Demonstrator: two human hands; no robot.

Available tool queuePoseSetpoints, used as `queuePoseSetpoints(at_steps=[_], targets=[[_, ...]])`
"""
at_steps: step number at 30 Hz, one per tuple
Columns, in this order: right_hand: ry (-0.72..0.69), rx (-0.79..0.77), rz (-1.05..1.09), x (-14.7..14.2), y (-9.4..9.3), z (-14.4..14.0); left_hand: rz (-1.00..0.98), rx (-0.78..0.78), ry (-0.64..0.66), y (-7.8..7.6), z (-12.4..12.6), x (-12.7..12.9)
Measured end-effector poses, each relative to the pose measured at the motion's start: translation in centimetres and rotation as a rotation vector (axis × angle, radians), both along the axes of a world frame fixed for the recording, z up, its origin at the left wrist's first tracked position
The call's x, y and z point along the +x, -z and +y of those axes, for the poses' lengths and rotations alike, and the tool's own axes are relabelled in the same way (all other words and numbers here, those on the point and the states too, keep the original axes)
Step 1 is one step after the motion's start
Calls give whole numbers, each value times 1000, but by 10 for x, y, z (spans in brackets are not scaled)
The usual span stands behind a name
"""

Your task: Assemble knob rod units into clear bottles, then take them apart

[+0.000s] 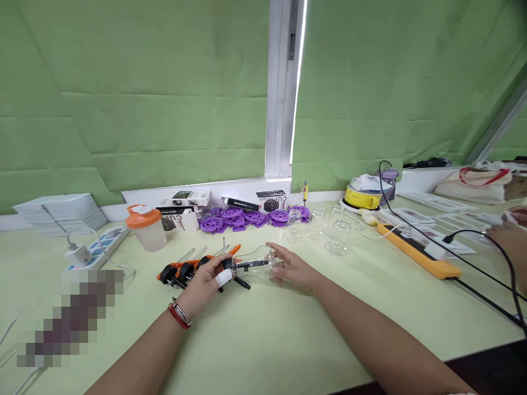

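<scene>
Office-like workroom, green blinds point(164, 109), long worktable point(267, 340), power strips point(415, 249), stacked product boxes point(185, 211)

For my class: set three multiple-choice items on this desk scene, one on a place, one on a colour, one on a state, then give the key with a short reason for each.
1. Where does the shaker bottle stand?
A. left of the purple parts
B. on the yellow power strip
C. on the windowsill

2. What colour is the shaker bottle's lid?
A. blue
B. orange
C. black

3. How is the clear glass cup held?
A. lying alone on the table
B. stacked on the boxes
C. between both hands

Key: 1 A, it stands left of the purple heap. 2 B, the lid is orange. 3 C, the right hand cups it while the left hand grips the pump joined to it.
</scene>
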State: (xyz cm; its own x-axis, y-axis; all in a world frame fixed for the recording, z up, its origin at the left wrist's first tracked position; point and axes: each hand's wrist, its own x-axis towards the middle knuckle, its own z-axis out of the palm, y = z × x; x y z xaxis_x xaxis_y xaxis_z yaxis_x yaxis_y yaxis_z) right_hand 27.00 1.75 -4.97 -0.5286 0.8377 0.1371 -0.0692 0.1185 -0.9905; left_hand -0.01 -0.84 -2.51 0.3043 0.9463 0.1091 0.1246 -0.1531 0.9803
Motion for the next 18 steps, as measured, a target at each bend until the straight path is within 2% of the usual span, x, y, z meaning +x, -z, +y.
queuePoseSetpoints(at_steps=[5, 10, 18], targets=[[3, -32, 13, -1, -2, -1, 20, 12, -8, 0, -1, 1], [-8, -34, 31, 0, -5, -3, -51, 24, 9, -2, -3, 2], [-7, -40, 35, 2, -2, -1, -54, 45, 37, -5, -5, 2]])
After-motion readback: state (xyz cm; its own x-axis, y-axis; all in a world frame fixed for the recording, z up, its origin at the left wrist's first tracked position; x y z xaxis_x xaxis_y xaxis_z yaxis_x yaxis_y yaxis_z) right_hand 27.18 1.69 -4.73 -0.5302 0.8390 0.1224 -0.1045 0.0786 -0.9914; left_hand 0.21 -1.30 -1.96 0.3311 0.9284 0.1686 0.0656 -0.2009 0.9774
